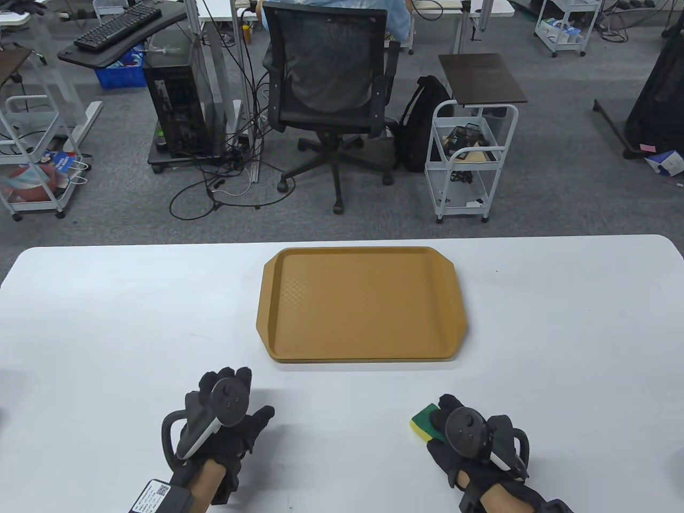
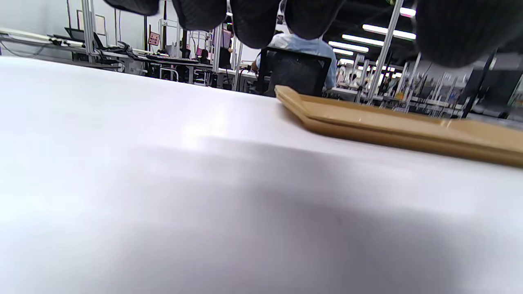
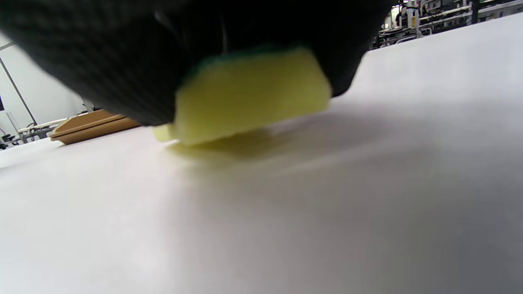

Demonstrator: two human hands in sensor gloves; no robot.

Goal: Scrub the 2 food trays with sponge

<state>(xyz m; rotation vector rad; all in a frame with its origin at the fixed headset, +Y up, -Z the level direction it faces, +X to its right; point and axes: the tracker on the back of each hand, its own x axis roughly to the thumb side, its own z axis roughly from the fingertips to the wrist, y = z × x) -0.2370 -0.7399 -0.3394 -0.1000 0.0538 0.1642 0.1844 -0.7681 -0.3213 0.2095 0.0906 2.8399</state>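
now right hand [image 1: 470, 433] grips sponge [image 1: 423, 422]; trays [image 1: 360, 304] stacked.

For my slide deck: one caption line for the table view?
Gloved right hand grips a sponge on the white table; left hand rests empty before stacked trays.

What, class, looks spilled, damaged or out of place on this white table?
Nothing stands out. The two brown trays sit neatly stacked mid-table, with no visible spill or damage. The right hand holds the yellow-green sponge on the table; the left hand rests empty.
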